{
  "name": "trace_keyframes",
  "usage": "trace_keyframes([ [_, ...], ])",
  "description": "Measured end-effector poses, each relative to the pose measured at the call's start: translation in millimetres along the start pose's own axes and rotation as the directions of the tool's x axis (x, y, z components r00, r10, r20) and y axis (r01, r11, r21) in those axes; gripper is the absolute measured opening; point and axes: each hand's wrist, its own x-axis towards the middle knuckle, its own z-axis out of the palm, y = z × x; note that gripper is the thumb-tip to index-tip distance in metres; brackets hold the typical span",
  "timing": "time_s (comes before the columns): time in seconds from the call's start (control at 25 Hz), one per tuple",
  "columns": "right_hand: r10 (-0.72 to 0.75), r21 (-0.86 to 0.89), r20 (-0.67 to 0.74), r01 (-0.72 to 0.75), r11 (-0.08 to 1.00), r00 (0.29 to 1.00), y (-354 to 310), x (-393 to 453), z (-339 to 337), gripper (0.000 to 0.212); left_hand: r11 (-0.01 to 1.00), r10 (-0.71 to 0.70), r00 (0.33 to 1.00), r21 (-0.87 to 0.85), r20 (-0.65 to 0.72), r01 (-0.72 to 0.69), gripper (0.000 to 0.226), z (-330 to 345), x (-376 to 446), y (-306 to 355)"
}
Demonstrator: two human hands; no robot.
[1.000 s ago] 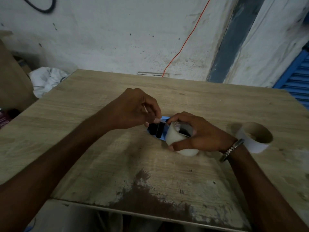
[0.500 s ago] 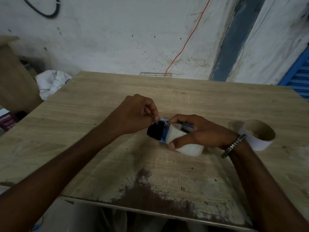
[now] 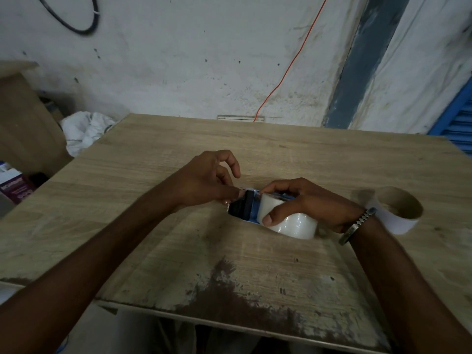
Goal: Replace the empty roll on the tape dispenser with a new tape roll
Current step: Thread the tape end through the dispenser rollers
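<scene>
Clear tape is sitting on the dispenser (image 3: pixel 246 209) at frame centre, and both hands are working it on the table (image 3: pixel 319 154). Right hand (image 3: pixel 310 204) is wrapping round the new roll (image 3: pixel 291 222), thumb pressing its near face, fingers curling over the top, pinning roll and blue frame down. Left hand (image 3: pixel 207 182) is pinching at the black front end, thumb and forefinger closing on what looks like the tape's free end; the other fingers are lifting loose. Whether tape is really between those fingertips, I cannot tell. Off at the right edge, the empty core (image 3: pixel 398 206) is lying by itself, clear of the action.

Judging it, this is the threading step: keeping the roll braced, drawing the end straight and flat over the roller toward the blade, sticky side down, no twist, no slack.
</scene>
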Motion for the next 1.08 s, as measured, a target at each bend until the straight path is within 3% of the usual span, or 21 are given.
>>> trace_keyframes([
  [0.28,0.06,0.122,0.085,-0.07,0.99,0.995,-5.6,2.4,2.5,0.035,0.977,-0.168,0.952,-0.086,0.257,0.196,0.036,-5.5,-5.0,-10.4],
  [0.52,0.069,0.121,0.102,-0.081,0.989,0.992,-7.0,3.2,0.1,0.031,0.976,-0.128,0.95,-0.136,0.285,0.172,0.037,-2.7,-11.9,-14.4],
  [0.76,0.017,-0.088,0.143,-0.004,0.996,0.99,-16.2,-0.3,3.6,0.061,0.995,-0.069,0.952,-0.054,0.298,0.089,0.039,1.6,-21.4,-28.3],
  [0.96,-0.015,-0.156,0.104,0.031,0.987,0.994,-13.0,-7.3,9.5,0.059,0.999,0.003,0.983,-0.044,0.181,0.005,0.034,10.7,-32.2,-43.0],
  [1.08,-0.045,-0.171,0.066,0.056,0.984,0.997,-11.7,-12.2,12.7,0.058,0.983,0.14,0.99,-0.122,0.002,-0.138,0.024,27.1,-41.0,-59.7],
])
